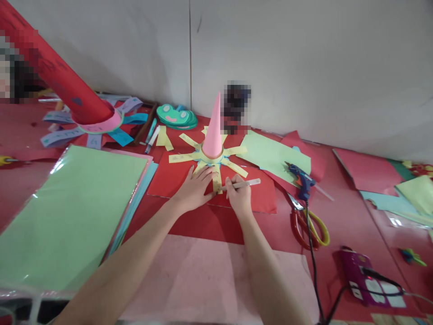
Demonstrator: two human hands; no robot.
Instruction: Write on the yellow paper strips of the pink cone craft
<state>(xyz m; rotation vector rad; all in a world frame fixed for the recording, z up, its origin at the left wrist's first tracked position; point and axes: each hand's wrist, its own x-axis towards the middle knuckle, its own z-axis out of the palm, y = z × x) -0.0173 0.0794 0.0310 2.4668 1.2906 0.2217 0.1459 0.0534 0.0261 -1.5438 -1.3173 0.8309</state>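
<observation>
A pink paper cone (213, 131) stands upright at the centre of a ring of yellow paper strips (184, 157) spread out like rays. Beneath them lies a red sheet (260, 192). My left hand (196, 187) rests with its fingers spread across the front strip, near the cone's base. In my right hand (239, 194) is a white pen (248, 183), held in a writing grip with its tip at the lower end of that same strip. Dark marks show on some of the strips.
Right of my hands lie a blue glue gun (301, 180) with a black cord, scissors (313, 225) and a purple box (363, 275). Green sheets (77, 212) are stacked at left. Behind them a red tube (67, 76) slants over purple and blue strips. Green frog cutouts (176, 117) sit by the wall.
</observation>
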